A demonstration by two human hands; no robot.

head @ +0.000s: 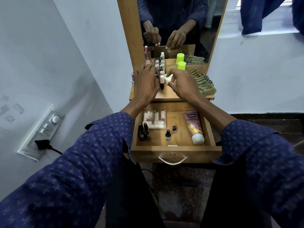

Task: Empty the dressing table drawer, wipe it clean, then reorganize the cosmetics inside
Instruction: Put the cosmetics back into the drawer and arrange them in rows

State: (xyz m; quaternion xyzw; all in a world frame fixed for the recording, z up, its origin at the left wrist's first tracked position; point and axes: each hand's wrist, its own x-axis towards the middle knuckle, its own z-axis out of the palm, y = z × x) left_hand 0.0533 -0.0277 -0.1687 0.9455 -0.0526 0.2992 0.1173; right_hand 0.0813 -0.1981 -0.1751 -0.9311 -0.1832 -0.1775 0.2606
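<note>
The wooden drawer [174, 151] is pulled out below the tabletop [172, 95]. In it lie a pink lotion tube [193, 124], a clear packet of small pale items [154, 119], two dark bottles [144, 131] and two small nail polish bottles [167, 134]. Several nail polish bottles [160, 65] stand clustered on the tabletop. My left hand [145, 83] reaches over them with straight fingers, beside a dark bottle with a white cap [162, 82]. My right hand [182, 84] curls its finger and thumb round a small white container [168, 78].
A green-capped bottle [181, 65] and a crumpled striped cloth [204, 83] sit at the right of the tabletop. The mirror [177, 22] rises behind it. A switch panel [41, 130] with a black plug [42, 143] is on the left wall.
</note>
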